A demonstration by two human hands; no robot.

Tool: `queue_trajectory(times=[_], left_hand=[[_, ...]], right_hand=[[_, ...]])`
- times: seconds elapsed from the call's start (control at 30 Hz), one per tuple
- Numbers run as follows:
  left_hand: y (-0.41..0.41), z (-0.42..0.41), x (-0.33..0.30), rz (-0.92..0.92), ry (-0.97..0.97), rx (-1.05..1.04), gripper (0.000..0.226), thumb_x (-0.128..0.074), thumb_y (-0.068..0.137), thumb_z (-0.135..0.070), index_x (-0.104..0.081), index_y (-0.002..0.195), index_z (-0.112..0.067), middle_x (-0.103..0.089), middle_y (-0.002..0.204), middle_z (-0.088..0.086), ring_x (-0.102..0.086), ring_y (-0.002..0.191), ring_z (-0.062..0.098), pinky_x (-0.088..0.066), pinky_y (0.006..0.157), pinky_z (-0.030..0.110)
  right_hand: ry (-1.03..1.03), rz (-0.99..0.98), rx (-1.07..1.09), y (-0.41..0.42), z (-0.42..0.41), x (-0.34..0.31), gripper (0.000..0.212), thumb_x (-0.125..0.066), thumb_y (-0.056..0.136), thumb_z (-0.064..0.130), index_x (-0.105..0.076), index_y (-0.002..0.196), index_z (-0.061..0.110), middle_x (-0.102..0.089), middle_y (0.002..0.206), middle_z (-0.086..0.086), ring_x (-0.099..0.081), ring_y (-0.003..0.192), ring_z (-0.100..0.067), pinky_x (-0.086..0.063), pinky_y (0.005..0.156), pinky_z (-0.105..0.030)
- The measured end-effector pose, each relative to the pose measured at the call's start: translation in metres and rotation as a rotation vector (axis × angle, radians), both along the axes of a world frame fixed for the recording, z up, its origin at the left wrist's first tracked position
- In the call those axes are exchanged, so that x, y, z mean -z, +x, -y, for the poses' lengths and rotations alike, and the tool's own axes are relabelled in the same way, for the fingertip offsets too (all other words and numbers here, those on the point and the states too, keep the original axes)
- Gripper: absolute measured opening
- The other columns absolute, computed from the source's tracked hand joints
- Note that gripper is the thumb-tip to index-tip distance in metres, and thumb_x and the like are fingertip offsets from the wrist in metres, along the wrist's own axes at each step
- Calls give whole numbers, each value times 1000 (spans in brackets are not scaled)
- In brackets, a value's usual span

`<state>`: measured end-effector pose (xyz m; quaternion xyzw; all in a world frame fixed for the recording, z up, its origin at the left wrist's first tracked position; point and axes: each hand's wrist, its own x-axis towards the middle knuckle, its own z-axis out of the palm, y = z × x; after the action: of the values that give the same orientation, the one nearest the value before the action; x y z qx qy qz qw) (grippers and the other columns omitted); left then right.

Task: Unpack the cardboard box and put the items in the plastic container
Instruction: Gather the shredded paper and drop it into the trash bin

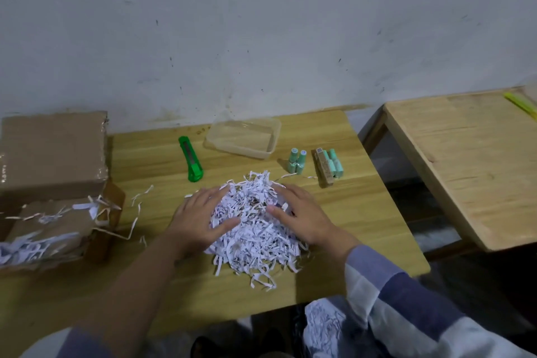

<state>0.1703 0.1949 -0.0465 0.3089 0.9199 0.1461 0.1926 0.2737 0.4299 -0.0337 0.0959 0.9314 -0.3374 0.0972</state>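
Both hands lie spread and flat, left hand (200,218) and right hand (302,215), pressed against either side of the shredded paper pile (255,229), gripping nothing. Beyond them sits the plastic container (242,138); the cardboard box (55,192) lies far left, and green bottles (297,160) stand near the container's right.

blue-and-white striped sleeve (406,299)

Green utility knife (191,160) lies flat on the wooden tabletop (363,212), blade end toward the wall. Grey-white wall (261,23) behind, scuffed and speckled with dark marks. Second wooden table (465,160) stands to the right, apart across a dark gap. A yellow-green object (521,103) lies at its far right corner, partly cut off.
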Motion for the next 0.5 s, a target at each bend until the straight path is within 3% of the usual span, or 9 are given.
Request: queue_trajectory(times=[0.1,0.23,0.4,0.5], left_hand=[[17,21,-2,39,-10,79,115,-32,53,-98,13,146,-47,8,158,-17,3,146,9,-6,120,43],[25,30,10,-123,-35,175,131,-39,46,-100,11,148,-36,15,159,-6,5,148,21,-7,118,48],[3,11,21,-162,72,190,135,-46,49,-97,12,150,-29,11,161,0,5,148,20,-2,116,49],[-6,-1,24,-191,182,175,119,-45,59,-92,-13,152,-25,-20,159,4,-24,144,21,-20,116,46]], right_hand=[[-10,25,-128,15,9,0,97,-49,68,80,3,144,51,10,160,7,8,147,-18,-2,119,-47],[206,-51,-265,12,18,19,119,-58,59,81,22,140,49,36,152,4,32,141,-25,18,110,-52],[306,-96,-338,-22,15,32,116,-52,57,84,13,145,45,28,156,-4,29,142,-30,18,110,-51],[282,-127,-336,-34,14,36,95,-51,65,68,-15,147,38,-3,161,-6,5,148,-27,6,115,-50]])
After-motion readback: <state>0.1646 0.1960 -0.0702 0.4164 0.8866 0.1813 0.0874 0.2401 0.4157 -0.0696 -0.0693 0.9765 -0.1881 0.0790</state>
